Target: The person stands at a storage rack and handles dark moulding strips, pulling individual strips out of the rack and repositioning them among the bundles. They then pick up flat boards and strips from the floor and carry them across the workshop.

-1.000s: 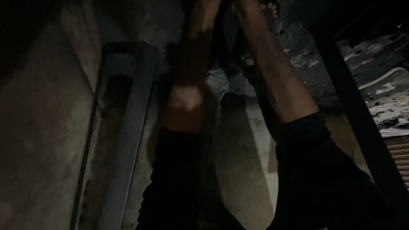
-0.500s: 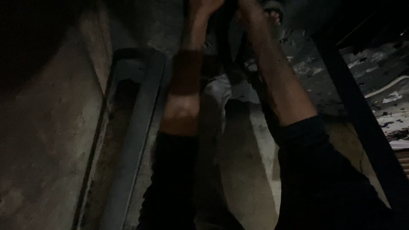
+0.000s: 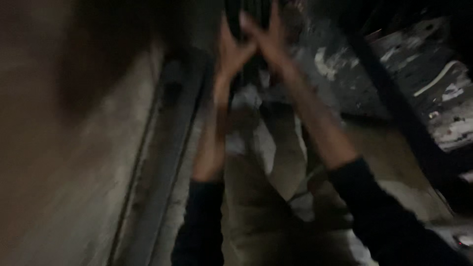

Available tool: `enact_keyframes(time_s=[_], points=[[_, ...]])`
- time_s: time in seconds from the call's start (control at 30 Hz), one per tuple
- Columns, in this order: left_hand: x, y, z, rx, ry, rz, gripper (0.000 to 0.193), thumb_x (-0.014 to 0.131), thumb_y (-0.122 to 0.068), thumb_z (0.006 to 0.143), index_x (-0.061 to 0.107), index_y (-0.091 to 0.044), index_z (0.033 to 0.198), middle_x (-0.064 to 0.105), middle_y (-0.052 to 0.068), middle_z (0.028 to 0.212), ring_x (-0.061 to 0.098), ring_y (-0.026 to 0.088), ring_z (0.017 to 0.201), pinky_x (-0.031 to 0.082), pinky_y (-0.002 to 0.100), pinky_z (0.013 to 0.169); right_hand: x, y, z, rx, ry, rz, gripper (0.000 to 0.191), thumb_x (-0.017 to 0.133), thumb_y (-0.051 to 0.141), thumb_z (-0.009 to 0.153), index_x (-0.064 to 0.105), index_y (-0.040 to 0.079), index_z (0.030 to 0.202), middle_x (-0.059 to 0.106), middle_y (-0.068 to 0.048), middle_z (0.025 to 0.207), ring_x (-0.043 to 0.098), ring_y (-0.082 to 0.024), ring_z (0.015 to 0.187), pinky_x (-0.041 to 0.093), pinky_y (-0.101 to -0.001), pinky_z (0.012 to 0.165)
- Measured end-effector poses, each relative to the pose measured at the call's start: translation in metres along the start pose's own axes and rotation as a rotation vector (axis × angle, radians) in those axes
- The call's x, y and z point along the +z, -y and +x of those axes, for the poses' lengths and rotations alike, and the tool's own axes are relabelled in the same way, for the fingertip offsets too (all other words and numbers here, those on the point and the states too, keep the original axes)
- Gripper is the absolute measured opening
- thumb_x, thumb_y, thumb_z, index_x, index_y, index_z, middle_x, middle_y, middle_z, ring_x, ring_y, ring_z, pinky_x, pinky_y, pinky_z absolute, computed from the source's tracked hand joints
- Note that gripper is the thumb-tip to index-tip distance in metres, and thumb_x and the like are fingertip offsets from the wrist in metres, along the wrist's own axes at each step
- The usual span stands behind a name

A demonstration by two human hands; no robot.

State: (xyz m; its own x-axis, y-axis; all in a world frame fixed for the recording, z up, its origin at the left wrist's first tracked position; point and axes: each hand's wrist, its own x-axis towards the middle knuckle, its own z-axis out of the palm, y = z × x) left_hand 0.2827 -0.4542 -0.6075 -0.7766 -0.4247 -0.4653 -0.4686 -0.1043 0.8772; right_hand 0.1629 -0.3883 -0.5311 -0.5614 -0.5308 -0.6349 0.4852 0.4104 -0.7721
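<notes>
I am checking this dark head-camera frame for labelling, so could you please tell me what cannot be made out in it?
- Head view: the dark ribbed object is cut off by the top edge.
- Left hand and right hand: motion blur hides the grip.
- The pale crumpled material below is too blurred and dim to identify.

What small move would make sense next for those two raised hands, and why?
Probably to firm up the hold before pulling or lifting. Both hands, the left hand and the right hand, are raised side by side against a dark ribbed object at the top of the view. The picture is dark and blurred, so whether the fingers have closed on it cannot be told.
</notes>
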Motion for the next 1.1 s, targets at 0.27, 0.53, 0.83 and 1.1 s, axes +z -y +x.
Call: enact_keyframes(time_s=[0.27, 0.53, 0.83, 1.1], points=[[0.024, -0.390, -0.236, -0.050, 0.169, -0.252, 0.091, 0.089, -0.027, 0.079, 0.043, 0.000, 0.152, 0.058, 0.018, 0.143, 0.060, 0.034, 0.130, 0.052, 0.043, 0.105, -0.073, 0.223, -0.341, 0.205, -0.011, 0.112, 0.083, 0.052, 0.048, 0.103, 0.009, 0.012, 0.165, 0.022, -0.016, 0.166, 0.023, -0.034, 0.153, 0.032, -0.0496, 0.117], [0.246, -0.518, -0.255, -0.220, 0.214, -0.072, 0.090, 0.092, -0.023, 0.063, 0.052, 0.000, 0.141, 0.068, 0.016, 0.123, 0.068, 0.028, 0.110, 0.054, 0.040, 0.092, -0.292, 0.248, -0.446, -0.073, -0.407, -0.045, 0.047, 0.059, 0.034, 0.105, 0.056, 0.002, 0.141, 0.061, -0.016, 0.132, 0.057, -0.028, 0.123, 0.047, -0.0405, 0.102], [0.453, -0.614, -0.271, -0.148, 0.004, 0.462, 0.100, 0.088, -0.037, 0.065, 0.044, 0.001, 0.146, 0.066, 0.026, 0.129, 0.066, 0.040, 0.121, 0.053, 0.048, 0.101, -0.488, 0.298, -0.506, -0.071, -0.382, -0.127, 0.038, 0.070, 0.027, 0.100, 0.065, 0.004, 0.130, 0.074, -0.012, 0.113, 0.070, -0.025, 0.095, 0.055, -0.0427, 0.078], [0.477, -0.632, -0.284, 0.218, -0.160, 0.610, 0.118, 0.094, -0.028, 0.065, 0.025, 0.007, 0.154, 0.040, 0.036, 0.145, 0.040, 0.052, 0.133, 0.037, 0.053, 0.111, -0.543, 0.326, -0.514, -0.218, -0.593, -0.492, 0.070, 0.096, 0.038, 0.077, 0.065, -0.006, 0.120, 0.073, -0.025, 0.101, 0.072, -0.038, 0.093, 0.058, -0.0469, 0.077]])
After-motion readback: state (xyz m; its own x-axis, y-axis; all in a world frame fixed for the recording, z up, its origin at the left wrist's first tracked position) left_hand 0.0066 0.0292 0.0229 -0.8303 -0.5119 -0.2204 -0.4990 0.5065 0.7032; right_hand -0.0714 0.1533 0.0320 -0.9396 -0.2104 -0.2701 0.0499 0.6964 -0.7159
